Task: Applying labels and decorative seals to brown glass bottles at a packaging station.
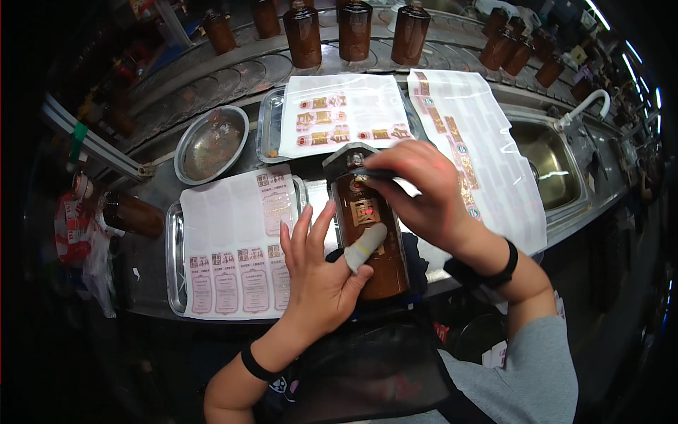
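A brown glass bottle point(387, 279) lies on its back before me, its neck pointing away, with a gold character decal point(364, 212) on its front. My left hand point(321, 286) rests at its left side with fingers spread. The index finger, wrapped in a pale finger cot point(366, 247), presses on the bottle's front below the decal. Above the bottle's shoulder, my right hand point(424, 187) is closed on a dark flat strip point(374, 172), pinched between thumb and fingers. That strip lies across the upper front near the neck; its exact kind is unclear.
Decal sheets lie on trays: one at left point(233, 226), one behind the bottle point(342, 113). Another sheet point(487, 155) lies at right beside a sink point(540, 166). A metal bowl point(210, 145) stands back left. Brown bottles point(354, 32) line the conveyor; another bottle point(133, 214) lies far left.
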### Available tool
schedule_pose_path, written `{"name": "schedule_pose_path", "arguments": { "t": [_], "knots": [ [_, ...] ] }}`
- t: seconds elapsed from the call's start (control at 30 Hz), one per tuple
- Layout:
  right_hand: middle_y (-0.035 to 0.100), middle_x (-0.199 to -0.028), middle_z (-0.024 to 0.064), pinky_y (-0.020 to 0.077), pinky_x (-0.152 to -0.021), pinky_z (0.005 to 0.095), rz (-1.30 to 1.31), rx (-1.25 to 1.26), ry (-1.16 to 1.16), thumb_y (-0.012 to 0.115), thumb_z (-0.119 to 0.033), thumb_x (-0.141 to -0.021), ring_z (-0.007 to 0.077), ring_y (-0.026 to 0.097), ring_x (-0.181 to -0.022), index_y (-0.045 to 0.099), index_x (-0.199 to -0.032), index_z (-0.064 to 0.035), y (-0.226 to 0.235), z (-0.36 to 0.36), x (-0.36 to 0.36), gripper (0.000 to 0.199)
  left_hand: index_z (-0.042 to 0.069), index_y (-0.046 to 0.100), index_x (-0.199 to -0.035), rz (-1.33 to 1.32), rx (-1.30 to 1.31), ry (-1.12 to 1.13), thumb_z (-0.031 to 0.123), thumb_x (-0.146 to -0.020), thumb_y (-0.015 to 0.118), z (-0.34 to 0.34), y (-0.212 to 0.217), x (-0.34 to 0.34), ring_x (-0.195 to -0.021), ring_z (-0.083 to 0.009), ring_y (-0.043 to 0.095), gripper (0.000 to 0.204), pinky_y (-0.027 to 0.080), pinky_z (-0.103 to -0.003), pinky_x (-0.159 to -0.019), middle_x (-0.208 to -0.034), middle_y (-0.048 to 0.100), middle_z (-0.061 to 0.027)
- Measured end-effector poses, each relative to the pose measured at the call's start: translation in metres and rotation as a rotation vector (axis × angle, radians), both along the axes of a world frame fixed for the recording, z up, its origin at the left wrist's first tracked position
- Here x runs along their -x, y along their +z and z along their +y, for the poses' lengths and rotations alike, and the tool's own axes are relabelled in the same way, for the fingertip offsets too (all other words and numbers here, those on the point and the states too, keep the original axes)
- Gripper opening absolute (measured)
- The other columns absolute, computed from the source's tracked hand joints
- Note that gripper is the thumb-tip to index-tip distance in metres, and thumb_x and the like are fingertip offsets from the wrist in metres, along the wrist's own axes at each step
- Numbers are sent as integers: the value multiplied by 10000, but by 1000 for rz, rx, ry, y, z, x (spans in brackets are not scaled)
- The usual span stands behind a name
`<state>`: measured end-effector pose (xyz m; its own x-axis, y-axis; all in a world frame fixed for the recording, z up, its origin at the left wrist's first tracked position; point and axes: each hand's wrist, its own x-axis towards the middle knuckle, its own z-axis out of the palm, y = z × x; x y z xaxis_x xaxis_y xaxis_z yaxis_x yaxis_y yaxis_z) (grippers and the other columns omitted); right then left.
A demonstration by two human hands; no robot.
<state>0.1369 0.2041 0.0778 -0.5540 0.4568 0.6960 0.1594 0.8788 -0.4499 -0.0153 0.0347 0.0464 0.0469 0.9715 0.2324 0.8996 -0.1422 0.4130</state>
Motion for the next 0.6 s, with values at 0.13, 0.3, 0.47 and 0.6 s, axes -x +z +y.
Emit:
{"name": "schedule_pose_path", "arguments": {
  "t": [0.13, 0.3, 0.47, 0.6],
  "knots": [
    [630, -856, 54, 469, -745, 388, -263, -259, 136, 699, -119, -687, 248, 615, -849, 669, -852, -106, 10, -5, 22, 168, 108, 687, -1236, -224, -71, -82, 438, -984, 480, -38, -9, -5, -1422, -434, 206, 464, 87, -569, -1173, -1515, 261, -224],
    [554, -823, 10, 457, -710, 352, -271, -175, 465, 651, -176, -690, 202, 576, -837, 613, -787, -116, 7, -72, -11, 120, -46, 674, -1116, -695, -130, 167, 244, -944, 569, -55, -13, 2, -1298, -344, 445, 353, 309, -424, -1123, -1372, 461, -228],
    [595, -757, 67, 466, -631, 374, -126, 80, 120, 771, -35, -677, 278, 603, -718, 665, -917, -55, 9, -63, -31, 264, -39, 380, -1415, -1381, 38, 192, 63, -968, 588, -14, -20, -11, -1298, -244, 456, 503, 329, -366, -1117, -1374, 473, -148],
    [641, -810, 64, 485, -640, 347, 20, 37, 244, 798, -52, -674, 244, 631, -735, 698, -911, -62, 12, -74, -38, 258, -37, 358, -1414, -1470, 6, 133, 130, -963, 629, 10, -20, -22, -1277, -251, 470, 552, 346, -359, -1100, -1367, 467, -174]
  ]
}}
